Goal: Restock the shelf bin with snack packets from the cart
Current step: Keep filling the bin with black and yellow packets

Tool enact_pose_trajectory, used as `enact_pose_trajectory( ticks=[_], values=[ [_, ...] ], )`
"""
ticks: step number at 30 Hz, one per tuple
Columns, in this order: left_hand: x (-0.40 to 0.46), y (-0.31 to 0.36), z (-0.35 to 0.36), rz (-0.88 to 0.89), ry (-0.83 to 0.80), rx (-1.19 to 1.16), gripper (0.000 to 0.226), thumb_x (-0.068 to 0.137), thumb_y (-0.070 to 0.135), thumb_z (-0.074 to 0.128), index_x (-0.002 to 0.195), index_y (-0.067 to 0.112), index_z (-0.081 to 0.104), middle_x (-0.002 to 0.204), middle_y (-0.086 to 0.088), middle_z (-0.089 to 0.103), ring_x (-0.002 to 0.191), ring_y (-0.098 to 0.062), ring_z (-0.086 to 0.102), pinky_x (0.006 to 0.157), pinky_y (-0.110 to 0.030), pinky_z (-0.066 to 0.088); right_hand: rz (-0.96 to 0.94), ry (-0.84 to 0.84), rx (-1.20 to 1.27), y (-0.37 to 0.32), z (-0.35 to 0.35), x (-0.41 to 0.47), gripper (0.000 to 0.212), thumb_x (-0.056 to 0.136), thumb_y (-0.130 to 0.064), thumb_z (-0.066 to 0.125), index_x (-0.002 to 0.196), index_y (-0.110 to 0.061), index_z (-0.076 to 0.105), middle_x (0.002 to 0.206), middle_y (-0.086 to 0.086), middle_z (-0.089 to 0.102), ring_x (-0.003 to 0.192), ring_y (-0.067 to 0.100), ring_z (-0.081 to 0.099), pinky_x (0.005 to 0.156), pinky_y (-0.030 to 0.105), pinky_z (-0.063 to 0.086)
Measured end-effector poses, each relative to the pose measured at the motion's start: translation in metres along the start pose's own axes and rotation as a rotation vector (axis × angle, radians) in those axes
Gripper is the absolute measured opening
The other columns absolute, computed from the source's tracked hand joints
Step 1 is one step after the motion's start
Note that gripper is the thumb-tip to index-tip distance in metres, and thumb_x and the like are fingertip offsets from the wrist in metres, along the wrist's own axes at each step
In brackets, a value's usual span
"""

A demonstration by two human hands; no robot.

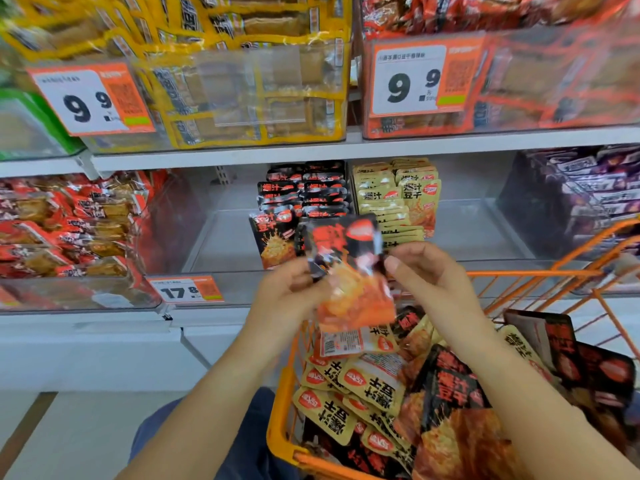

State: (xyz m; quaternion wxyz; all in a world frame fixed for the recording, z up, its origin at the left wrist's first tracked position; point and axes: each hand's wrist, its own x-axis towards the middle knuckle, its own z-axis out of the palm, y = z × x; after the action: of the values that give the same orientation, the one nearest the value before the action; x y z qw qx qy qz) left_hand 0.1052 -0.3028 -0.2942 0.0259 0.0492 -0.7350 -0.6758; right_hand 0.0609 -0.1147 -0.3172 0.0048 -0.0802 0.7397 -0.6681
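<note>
White shop shelving fills the upper frame, lined with clear plastic bins and orange price tags. Mid-frame sits the shelf bin [346, 237], its transparent walls holding two upright rows at centre: black packets [301, 199] on the left, yellow-beige packets [401, 199] beside them, with bare floor on either side.

Just in front of those rows, both hands hold up a black-and-orange snack packet [349, 271]. The left hand [287, 292] has fingers curled round its left edge; the right hand [429, 271] pinches its upper right edge. The packet is blurred, so its print is unclear.

To do this step well, I judge it should be squared upright, label forward, and slid against the front of the black row so the faces line up rather than tipping flat.

Glossy, crinkly film pouches, flat and rectangular, would likely slip against each other, so a firm edge grip helps. At lower right, the orange wire cart [287, 427] holds a loose heap of the same yellow and black pouches.
</note>
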Motion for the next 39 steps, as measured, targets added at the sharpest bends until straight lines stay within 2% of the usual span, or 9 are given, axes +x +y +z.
enact_pose_trajectory(
  ticks=[4, 7, 9, 11, 16, 22, 28, 33, 39],
  values=[
    [0.032, 0.003, -0.060, 0.142, 0.410, 0.010, 0.013, 0.085, 0.002, 0.064, 0.086, 0.015, 0.066, 0.072, 0.006, 0.069, 0.071, -0.012, 0.061, 0.072, -0.028, 0.050, -0.230, 0.059, -0.545, 0.006, 0.001, -0.003, 0.040, 0.090, -0.051, 0.050, 0.123, -0.029, 0.054, 0.116, -0.017, 0.053, 0.095, -0.007, 0.044, 0.081, -0.003, 0.029],
    [0.068, -0.005, -0.091, 0.055, 0.532, 0.243, 0.017, 0.084, 0.004, 0.067, 0.074, 0.015, 0.062, 0.059, 0.012, 0.065, 0.058, 0.000, 0.055, 0.061, -0.018, 0.044, -0.276, 0.032, -0.618, 0.011, 0.005, -0.001, 0.046, 0.092, -0.054, 0.045, 0.128, -0.026, 0.052, 0.126, -0.009, 0.052, 0.104, 0.001, 0.046, 0.083, 0.002, 0.028],
    [0.092, -0.017, -0.095, -0.034, 0.480, 0.424, 0.003, 0.083, 0.005, 0.069, 0.084, 0.004, 0.067, 0.077, -0.005, 0.072, 0.071, -0.013, 0.064, 0.066, -0.023, 0.046, -0.278, 0.016, -0.648, 0.015, 0.008, 0.001, 0.048, 0.092, -0.054, 0.041, 0.129, -0.026, 0.051, 0.132, -0.007, 0.051, 0.122, 0.009, 0.044, 0.093, 0.016, 0.030],
    [0.112, -0.026, -0.089, -0.121, 0.414, 0.692, 0.021, 0.083, 0.013, 0.071, 0.099, 0.000, 0.068, 0.099, -0.020, 0.069, 0.095, -0.030, 0.065, 0.076, -0.031, 0.045, -0.277, 0.002, -0.672, 0.019, 0.009, 0.001, 0.051, 0.091, -0.053, 0.038, 0.130, -0.023, 0.051, 0.133, -0.006, 0.050, 0.126, 0.012, 0.041, 0.095, 0.021, 0.030],
    [0.137, -0.039, -0.076, -0.294, 0.276, 1.007, 0.034, 0.077, 0.024, 0.075, 0.101, 0.002, 0.064, 0.108, -0.018, 0.067, 0.103, -0.032, 0.062, 0.079, -0.033, 0.047, -0.356, -0.001, -0.923, 0.036, 0.004, 0.004, 0.055, 0.095, -0.048, 0.033, 0.135, -0.013, 0.049, 0.141, 0.006, 0.047, 0.135, 0.024, 0.036, 0.110, 0.043, 0.034],
    [0.149, -0.044, -0.073, -0.400, 0.149, 1.136, 0.050, 0.071, 0.032, 0.081, 0.104, 0.003, 0.058, 0.100, -0.011, 0.061, 0.092, -0.027, 0.060, 0.075, -0.031, 0.046, -0.310, -0.060, -1.039, 0.043, 0.008, 0.004, 0.057, 0.100, -0.042, 0.038, 0.150, -0.020, 0.025, 0.158, 0.006, 0.018, 0.146, 0.022, 0.015, 0.116, 0.032, 0.006],
    [0.158, -0.048, -0.077, -0.399, 0.158, 1.114, 0.037, 0.066, 0.031, 0.083, 0.076, 0.006, 0.058, 0.086, -0.011, 0.064, 0.086, -0.027, 0.063, 0.066, -0.029, 0.045, -0.277, -0.071, -1.037, 0.043, 0.012, 0.006, 0.061, 0.096, -0.047, 0.032, 0.150, -0.022, 0.024, 0.159, 0.004, 0.013, 0.146, 0.020, 0.013, 0.116, 0.032, 0.004],
    [0.158, -0.047, -0.071, -0.266, 0.176, 1.159, 0.034, 0.077, 0.032, 0.076, 0.081, 0.007, 0.053, 0.086, -0.011, 0.056, 0.096, -0.031, 0.060, 0.068, -0.030, 0.040, -0.283, -0.059, -1.071, 0.046, 0.014, 0.008, 0.061, 0.095, -0.050, 0.028, 0.150, -0.021, 0.027, 0.159, 0.007, 0.015, 0.144, 0.026, 0.022, 0.115, 0.036, 0.009],
    [0.160, -0.050, -0.074, -0.353, 0.080, 1.092, 0.043, 0.073, 0.036, 0.077, 0.100, 0.007, 0.062, 0.096, -0.008, 0.064, 0.093, -0.027, 0.063, 0.073, -0.030, 0.049, -0.282, -0.076, -1.082, 0.049, 0.012, 0.008, 0.062, 0.095, -0.052, 0.026, 0.150, -0.024, 0.025, 0.159, 0.002, 0.009, 0.145, 0.024, 0.019, 0.116, 0.034, 0.005]
  ],
)
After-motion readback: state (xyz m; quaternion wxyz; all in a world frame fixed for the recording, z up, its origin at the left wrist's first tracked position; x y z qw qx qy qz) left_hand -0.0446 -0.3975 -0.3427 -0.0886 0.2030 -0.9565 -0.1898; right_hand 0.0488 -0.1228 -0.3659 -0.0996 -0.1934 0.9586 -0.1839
